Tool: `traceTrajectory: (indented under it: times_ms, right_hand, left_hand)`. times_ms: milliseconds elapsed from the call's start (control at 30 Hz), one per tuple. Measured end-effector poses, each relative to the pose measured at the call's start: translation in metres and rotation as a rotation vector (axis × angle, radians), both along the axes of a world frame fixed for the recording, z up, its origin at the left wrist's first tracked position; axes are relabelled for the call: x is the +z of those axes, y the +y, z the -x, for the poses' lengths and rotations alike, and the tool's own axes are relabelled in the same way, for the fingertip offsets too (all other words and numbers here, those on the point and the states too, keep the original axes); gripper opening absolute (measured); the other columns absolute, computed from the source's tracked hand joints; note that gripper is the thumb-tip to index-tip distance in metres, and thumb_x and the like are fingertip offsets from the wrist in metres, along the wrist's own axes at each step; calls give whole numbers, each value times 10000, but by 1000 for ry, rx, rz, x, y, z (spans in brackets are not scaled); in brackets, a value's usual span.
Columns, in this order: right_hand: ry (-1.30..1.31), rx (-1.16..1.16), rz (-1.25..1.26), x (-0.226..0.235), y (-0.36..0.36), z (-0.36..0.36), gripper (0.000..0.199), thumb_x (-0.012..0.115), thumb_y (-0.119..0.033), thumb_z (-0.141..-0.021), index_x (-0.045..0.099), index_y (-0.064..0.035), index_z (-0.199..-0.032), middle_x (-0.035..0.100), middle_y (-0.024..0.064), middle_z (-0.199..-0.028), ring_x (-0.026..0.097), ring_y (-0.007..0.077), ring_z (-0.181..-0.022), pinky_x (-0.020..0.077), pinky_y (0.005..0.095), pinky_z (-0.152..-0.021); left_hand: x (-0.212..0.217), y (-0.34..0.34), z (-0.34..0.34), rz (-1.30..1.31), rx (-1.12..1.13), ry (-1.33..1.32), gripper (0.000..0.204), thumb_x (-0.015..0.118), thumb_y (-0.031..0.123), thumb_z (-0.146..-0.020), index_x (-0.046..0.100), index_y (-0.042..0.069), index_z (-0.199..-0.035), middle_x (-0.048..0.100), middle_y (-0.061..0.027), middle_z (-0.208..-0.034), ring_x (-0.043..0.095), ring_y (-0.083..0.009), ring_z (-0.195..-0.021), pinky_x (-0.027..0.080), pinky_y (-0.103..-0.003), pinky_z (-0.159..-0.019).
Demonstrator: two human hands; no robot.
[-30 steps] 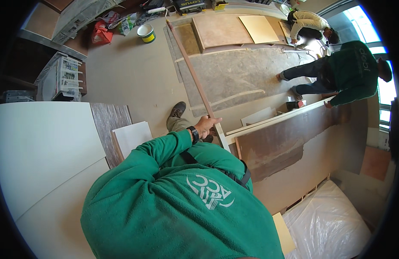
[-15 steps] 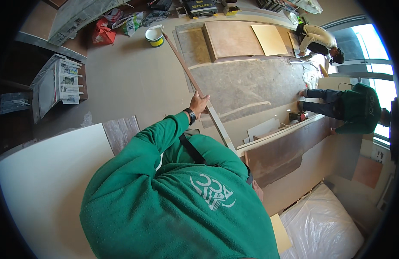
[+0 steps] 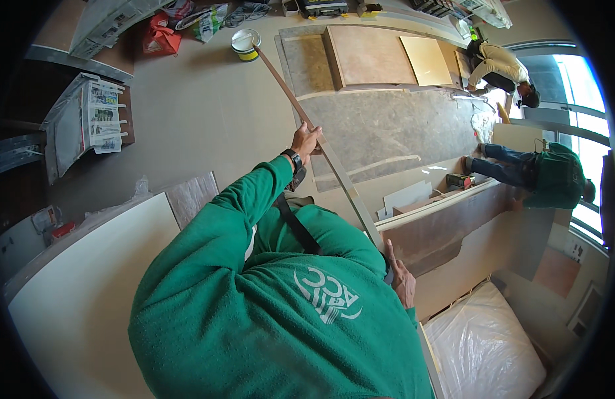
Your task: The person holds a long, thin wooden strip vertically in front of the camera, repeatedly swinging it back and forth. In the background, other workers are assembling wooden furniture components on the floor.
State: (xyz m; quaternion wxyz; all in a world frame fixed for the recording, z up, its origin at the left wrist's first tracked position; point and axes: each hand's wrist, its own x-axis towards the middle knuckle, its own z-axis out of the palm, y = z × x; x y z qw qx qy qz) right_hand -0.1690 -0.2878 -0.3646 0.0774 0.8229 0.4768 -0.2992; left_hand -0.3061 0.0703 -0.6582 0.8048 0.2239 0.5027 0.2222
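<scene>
My left hand (image 3: 305,141) is wrapped around a long, narrow wooden strip (image 3: 344,183), brown toward its far end and pale along its near part. The strip slants from near a white bucket (image 3: 246,44) at the back down past my right side. My right hand (image 3: 404,282) lies on the strip's near part beside my waist, its index finger stretched along it; the other fingers are partly hidden. Just right of the strip is a long brown panel (image 3: 430,249) with a pale top edge.
A person in green (image 3: 553,176) bends at the panel's far end; another in beige (image 3: 500,66) crouches behind. A wooden panel (image 3: 370,56) lies at the back. A white board (image 3: 95,266) stands left, a plastic-wrapped bundle (image 3: 484,346) right. A red-and-black tool (image 3: 459,181) sits near the panel.
My right hand has come forward from beside my body and into fuller view on the strip. The view has shifted slightly; my left hand keeps its hold. The person in green has bent lower.
</scene>
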Motion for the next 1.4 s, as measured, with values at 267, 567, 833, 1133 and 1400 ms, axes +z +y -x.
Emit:
traceTrajectory:
  times_ms: [267,567,833,1133,1400]
  right_hand:
    - [-67,88,-21,3,37,5,728,513,-97,-965,254,-311,-1610,618,168,-898,671,394,-773,525,491,-658]
    - [-59,95,-73,-8,60,4,820,708,-249,-903,285,-266,-1605,665,158,-912,683,382,-795,525,483,-656]
    - [-80,42,-8,26,46,10,807,705,-210,-890,318,-281,-1594,673,153,-852,685,379,-752,527,489,-646]
    - [-3,54,-90,16,71,5,791,699,-226,-890,331,-238,-1590,669,163,-863,682,386,-783,523,493,-657]
    - [-14,44,-35,33,69,7,780,703,-194,-879,358,-216,-1578,676,171,-864,682,389,-772,518,505,-653]
  left_hand:
    - [-13,21,0,32,-1,-48,885,626,238,-1009,1,77,-1614,644,-109,-998,668,-216,-702,626,-422,-613]
    - [-39,45,-2,21,-21,-90,890,604,242,-1016,-37,73,-1609,654,-112,-956,671,-207,-661,622,-414,-594]
    - [-9,11,-2,30,-4,-82,917,648,241,-1000,-13,50,-1606,638,-95,-981,669,-221,-704,628,-424,-630]
    - [-21,43,0,-8,-29,-89,784,601,247,-1018,110,24,-1587,663,-141,-1038,717,-251,-760,646,-433,-670]
    - [-9,23,-3,11,-10,-60,695,596,249,-1020,198,9,-1538,656,-139,-1060,719,-256,-749,643,-417,-639]
